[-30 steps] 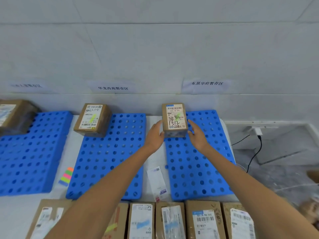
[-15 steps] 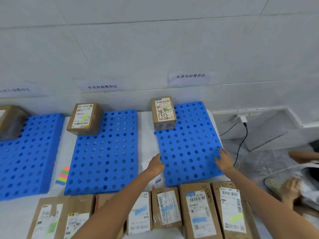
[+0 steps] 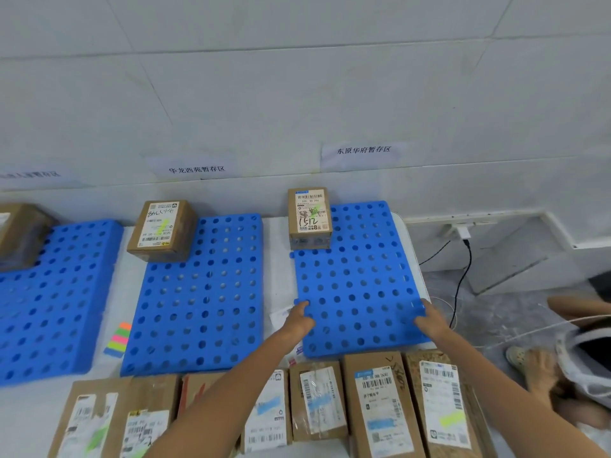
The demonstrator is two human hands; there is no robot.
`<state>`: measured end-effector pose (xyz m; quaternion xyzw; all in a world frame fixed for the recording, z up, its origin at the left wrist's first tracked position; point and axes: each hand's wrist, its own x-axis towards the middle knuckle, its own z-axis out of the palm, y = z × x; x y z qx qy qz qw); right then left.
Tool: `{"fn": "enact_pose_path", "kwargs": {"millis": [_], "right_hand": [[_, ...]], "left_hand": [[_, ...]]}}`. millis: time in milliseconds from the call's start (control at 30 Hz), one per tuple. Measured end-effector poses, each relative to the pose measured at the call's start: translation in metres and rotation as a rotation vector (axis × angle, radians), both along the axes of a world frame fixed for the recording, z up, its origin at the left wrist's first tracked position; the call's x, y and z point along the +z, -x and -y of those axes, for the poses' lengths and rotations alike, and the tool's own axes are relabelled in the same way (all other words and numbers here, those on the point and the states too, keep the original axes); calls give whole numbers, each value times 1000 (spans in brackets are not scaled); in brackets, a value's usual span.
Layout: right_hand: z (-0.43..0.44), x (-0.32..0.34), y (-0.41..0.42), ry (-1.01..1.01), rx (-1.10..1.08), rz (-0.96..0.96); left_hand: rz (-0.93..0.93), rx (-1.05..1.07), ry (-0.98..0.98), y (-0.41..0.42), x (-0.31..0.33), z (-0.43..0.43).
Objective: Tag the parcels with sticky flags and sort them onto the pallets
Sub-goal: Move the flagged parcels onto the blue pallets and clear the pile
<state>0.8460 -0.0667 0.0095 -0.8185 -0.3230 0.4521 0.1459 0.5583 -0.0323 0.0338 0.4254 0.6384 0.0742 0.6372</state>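
Three blue perforated pallets lie on the white table: left (image 3: pixel 49 302), middle (image 3: pixel 198 292) and right (image 3: pixel 357 276). A brown parcel marked 1512 (image 3: pixel 309 216), with a green flag on its label, stands at the right pallet's far left corner. Another flagged parcel (image 3: pixel 162 231) sits at the middle pallet's far left corner. My left hand (image 3: pixel 299 320) grips the right pallet's left edge and my right hand (image 3: pixel 429 320) grips its right edge, both near its front. A pad of coloured sticky flags (image 3: pixel 119 338) lies between the left and middle pallets.
Several labelled parcels (image 3: pixel 380 401) line the table's near edge. A dark-wrapped parcel (image 3: pixel 20 233) sits on the left pallet. A paper slip (image 3: pixel 281 317) lies between the middle and right pallets. Another person's hand (image 3: pixel 542 371) and a bag are on the floor at right, near a black cable (image 3: pixel 463 276).
Both hands let go of the 1512 parcel, left standing on the right pallet, and drew back to that pallet's side edges near its front.
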Motion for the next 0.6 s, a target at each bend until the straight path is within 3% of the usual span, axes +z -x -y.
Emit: {"fn": "enact_pose_path", "kwargs": {"millis": [133, 333, 600], "right_hand": [[-1, 2, 4, 19, 97, -1], [-17, 58, 47, -205, 203, 115], [38, 108, 235, -477, 415, -223]], "left_hand": [[-19, -56, 3, 16, 4, -1], [-70, -111, -171, 60, 41, -15], [-27, 71, -552, 222, 111, 39]]}}
